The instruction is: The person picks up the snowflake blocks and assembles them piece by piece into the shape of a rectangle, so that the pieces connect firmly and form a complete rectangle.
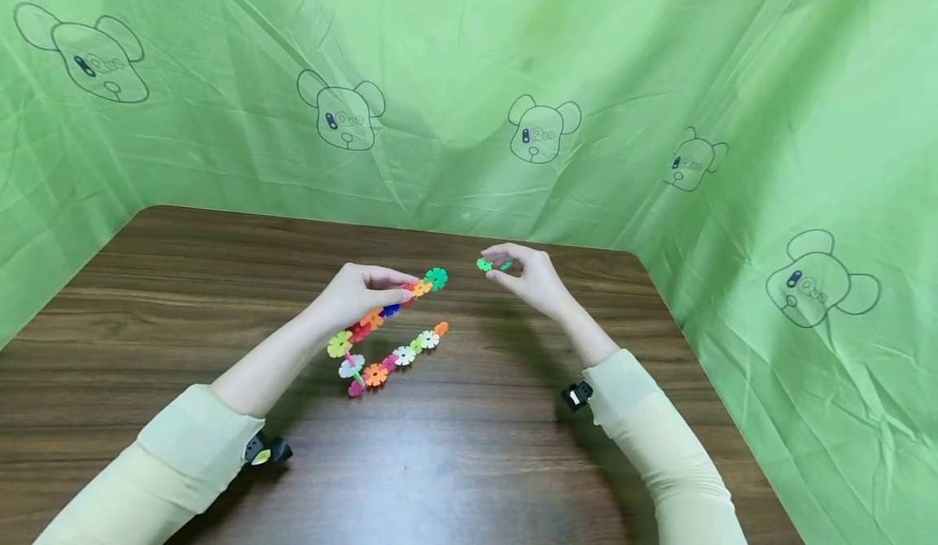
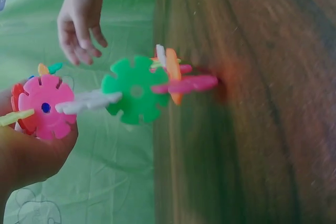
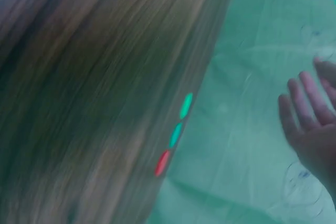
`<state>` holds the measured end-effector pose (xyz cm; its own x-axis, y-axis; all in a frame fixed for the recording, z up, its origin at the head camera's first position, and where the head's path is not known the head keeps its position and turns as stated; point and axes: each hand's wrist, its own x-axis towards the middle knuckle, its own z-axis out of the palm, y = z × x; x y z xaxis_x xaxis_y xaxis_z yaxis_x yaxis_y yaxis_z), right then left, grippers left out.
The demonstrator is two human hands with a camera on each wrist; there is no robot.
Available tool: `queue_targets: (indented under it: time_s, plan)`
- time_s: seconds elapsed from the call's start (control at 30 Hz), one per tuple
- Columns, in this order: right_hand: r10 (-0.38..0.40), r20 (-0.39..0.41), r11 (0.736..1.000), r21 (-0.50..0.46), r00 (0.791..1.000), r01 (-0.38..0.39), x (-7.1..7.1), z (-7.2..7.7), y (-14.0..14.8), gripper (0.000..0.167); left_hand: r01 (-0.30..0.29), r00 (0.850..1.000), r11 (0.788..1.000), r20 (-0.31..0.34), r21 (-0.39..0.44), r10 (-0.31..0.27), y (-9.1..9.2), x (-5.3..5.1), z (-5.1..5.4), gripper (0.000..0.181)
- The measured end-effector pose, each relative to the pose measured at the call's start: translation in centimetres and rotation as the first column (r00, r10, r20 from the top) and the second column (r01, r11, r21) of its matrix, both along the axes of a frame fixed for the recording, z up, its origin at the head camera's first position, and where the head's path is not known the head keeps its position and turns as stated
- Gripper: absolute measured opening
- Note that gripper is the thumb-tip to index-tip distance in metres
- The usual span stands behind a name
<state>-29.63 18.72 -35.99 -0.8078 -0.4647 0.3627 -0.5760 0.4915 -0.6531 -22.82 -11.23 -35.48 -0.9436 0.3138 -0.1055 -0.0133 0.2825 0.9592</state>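
Observation:
My left hand [image 1: 359, 296] pinches one end of a chain of interlocking flower-shaped plastic pieces [image 1: 375, 375], with an orange and a dark green piece [image 1: 436, 279] sticking out past the fingertips. The chain bends back below the hand in pink, white, orange and yellow. In the left wrist view a green disc [image 2: 135, 92] of the chain is nearest the camera. My right hand [image 1: 531, 280] hovers over the far side of the table, its fingers loosely bent and holding nothing. Near it lie a green piece [image 3: 186, 105], a teal piece [image 3: 175, 135] and a red piece [image 3: 161, 162].
The dark wooden table [image 1: 454, 447] ends at a green cloth backdrop [image 1: 440, 121] printed with bear outlines, which also runs along both sides. A small black device [image 1: 577, 396] sits at the right cuff, and another [image 1: 267, 450] at the left.

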Motion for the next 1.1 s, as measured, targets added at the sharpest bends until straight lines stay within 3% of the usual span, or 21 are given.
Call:
queue_targets:
  time_s: [0.1, 0.33, 0.5, 0.63, 0.87, 1.1]
  plan:
    - [-0.073, 0.001, 0.996, 0.051, 0.997, 0.072, -1.1, -0.8, 1.3, 0.027, -0.033, 0.999, 0.999, 0.014, 0.018, 0.033, 0.2, 0.1, -0.4, 0.037]
    - [-0.142, 0.030, 0.986, 0.090, 0.989, 0.139, -3.6, -2.7, 3.7, 0.028, -0.082, 0.997, 0.996, 0.000, 0.028, 0.082, 0.6, 0.2, -1.6, 0.039]
    - [-0.195, 0.002, 0.961, 0.201, 0.981, 0.190, -5.1, -3.9, 5.3, 0.029, -0.106, 0.994, 0.993, -0.003, 0.049, 0.106, 0.6, 0.3, -2.5, 0.038]
    - [-0.221, -0.025, 0.939, 0.265, 0.975, 0.220, -6.3, -4.9, 6.3, 0.029, -0.104, 0.995, 0.994, -0.001, 0.027, 0.105, 0.4, 0.4, -2.9, 0.037]
    - [-0.241, 0.041, 0.923, 0.320, 0.970, 0.215, -7.5, -6.1, 7.2, 0.034, -0.100, 0.995, 0.995, 0.027, 0.000, 0.100, 0.2, 0.5, -3.4, 0.036]
    - [-0.252, 0.093, 0.882, 0.432, 0.963, 0.189, -8.1, -6.8, 7.1, 0.042, -0.035, 0.998, 0.999, 0.044, -0.018, 0.035, 0.1, 0.5, -4.2, 0.039]
